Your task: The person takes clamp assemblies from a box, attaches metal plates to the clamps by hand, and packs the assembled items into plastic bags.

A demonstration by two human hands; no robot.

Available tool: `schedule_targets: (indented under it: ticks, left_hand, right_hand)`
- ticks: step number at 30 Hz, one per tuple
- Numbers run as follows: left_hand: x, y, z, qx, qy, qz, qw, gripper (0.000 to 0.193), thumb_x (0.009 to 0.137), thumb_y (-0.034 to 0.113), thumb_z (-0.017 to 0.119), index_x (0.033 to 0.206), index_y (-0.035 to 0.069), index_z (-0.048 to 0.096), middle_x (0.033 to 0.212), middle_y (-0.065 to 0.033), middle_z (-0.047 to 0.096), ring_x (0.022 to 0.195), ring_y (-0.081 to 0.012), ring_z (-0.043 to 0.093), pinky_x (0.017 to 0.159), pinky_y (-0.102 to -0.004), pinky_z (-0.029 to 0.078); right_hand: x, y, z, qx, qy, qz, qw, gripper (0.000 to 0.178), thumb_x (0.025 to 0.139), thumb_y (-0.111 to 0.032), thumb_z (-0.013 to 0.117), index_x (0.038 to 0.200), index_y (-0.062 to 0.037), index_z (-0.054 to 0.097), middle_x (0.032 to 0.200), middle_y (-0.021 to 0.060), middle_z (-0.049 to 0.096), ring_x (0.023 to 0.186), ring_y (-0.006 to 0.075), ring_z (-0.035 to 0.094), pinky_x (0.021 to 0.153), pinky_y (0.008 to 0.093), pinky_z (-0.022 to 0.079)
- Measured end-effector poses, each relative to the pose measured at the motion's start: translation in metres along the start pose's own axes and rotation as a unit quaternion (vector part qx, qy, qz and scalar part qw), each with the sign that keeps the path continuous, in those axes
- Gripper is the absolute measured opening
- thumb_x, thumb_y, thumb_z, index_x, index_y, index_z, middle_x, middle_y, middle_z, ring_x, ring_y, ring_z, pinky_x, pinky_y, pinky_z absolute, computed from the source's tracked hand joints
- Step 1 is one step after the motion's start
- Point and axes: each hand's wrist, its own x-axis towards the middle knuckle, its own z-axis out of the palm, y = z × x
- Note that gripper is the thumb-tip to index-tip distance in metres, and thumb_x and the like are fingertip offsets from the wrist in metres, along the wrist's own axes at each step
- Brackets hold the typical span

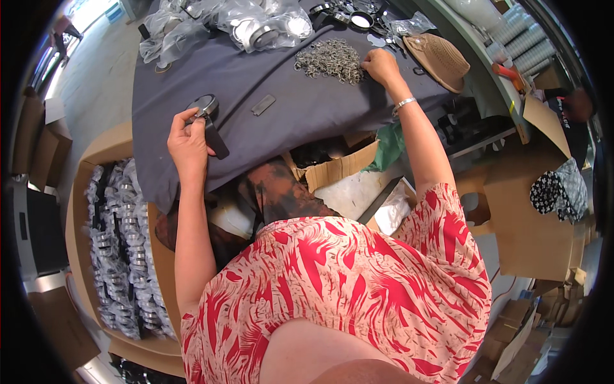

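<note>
Left of the metal pile (pixel 329 61), our left hand (pixel 187 141) pinched the black part (pixel 212 131), which a slack grip could have dropped, while our right hand (pixel 382 67), its hold unclear, sat at the pile's right edge, where brushing could have scattered it.

Right hand (pixel 382 69): fingertips meet the edge of the metal pile (pixel 327 59); whether they pinch a piece is too small to tell.
Metal pile: pieces overlap, so the lower ones are buried.
Left hand (pixel 187 141): its fingers cover part of the black round-headed device (pixel 216 139).
Flat grey piece (pixel 263 105): markings and detail too small to make out.
Clear bags (pixel 185 38): cut off by the upper edge.
Under-table box (pixel 342 168): partly hidden by the grey cloth (pixel 169 96); contents dark, perhaps black parts.
Legs (pixel 281 192): partly covered by cloth and patterned shirt (pixel 345 269).
Far person (pixel 64 29): small and blurred.
</note>
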Motion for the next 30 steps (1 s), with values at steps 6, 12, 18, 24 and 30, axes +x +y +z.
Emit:
schedule_targets:
  ticks: [6,12,18,24,30]
  left_hand:
    - [0.0,0.0,0.0,0.012,0.0,0.013,1.0,0.013,0.083,0.005,0.052,0.095,0.003,0.057,0.056,0.0016,0.047,0.04,-0.0039,0.039,0.032,-0.02,0.034]
    - [-0.001,0.002,-0.001,-0.009,-0.009,-0.003,1.0,0.013,0.083,0.005,0.052,0.095,0.003,0.057,0.056,0.002,0.046,0.041,-0.0035,0.039,0.032,-0.0197,0.034]
    - [-0.001,-0.001,-0.002,-0.013,-0.005,-0.001,1.0,0.013,0.083,0.005,0.052,0.095,0.003,0.057,0.056,0.0023,0.046,0.04,-0.0033,0.039,0.032,-0.0195,0.034]
    - [-0.007,-0.003,-0.006,0.042,-0.017,0.005,0.999,0.016,0.083,0.01,0.053,0.097,0.004,0.057,0.058,-0.0011,0.051,0.038,-0.0072,0.042,0.035,-0.0223,0.033]
    - [-0.002,0.0,0.002,-0.009,-0.02,-0.007,1.0,0.015,0.085,0.004,0.05,0.1,0.004,0.055,0.057,0.0021,0.044,0.04,-0.0037,0.038,0.032,-0.0191,0.032]
  right_hand:
    - [0.019,0.003,0.004,-0.123,0.076,0.014,0.989,0.015,0.068,-0.012,0.059,0.076,-0.0011,0.065,0.074,0.017,0.064,0.073,0.0304,0.063,0.065,0.0385,0.049]
    - [0.028,0.037,0.001,-0.027,-0.028,0.026,0.999,0.016,0.071,-0.011,0.054,0.067,0.0038,0.061,0.056,0.0155,0.059,0.049,0.026,0.06,0.049,0.0351,0.047]
    - [0.005,0.029,0.001,-0.002,0.058,-0.086,0.995,0.018,0.071,-0.014,0.054,0.076,-0.0001,0.064,0.072,0.0187,0.061,0.067,0.0322,0.06,0.064,0.0393,0.048]
    - [-0.014,-0.01,-0.003,-0.122,-0.001,-0.033,0.992,0.017,0.072,-0.013,0.054,0.075,0.0003,0.065,0.083,0.021,0.063,0.076,0.0355,0.062,0.068,0.0437,0.049]
    - [-0.019,-0.033,-0.012,-0.141,0.026,-0.034,0.989,0.013,0.071,-0.004,0.055,0.076,-0.0018,0.066,0.081,0.0175,0.065,0.078,0.0313,0.064,0.067,0.0383,0.053]
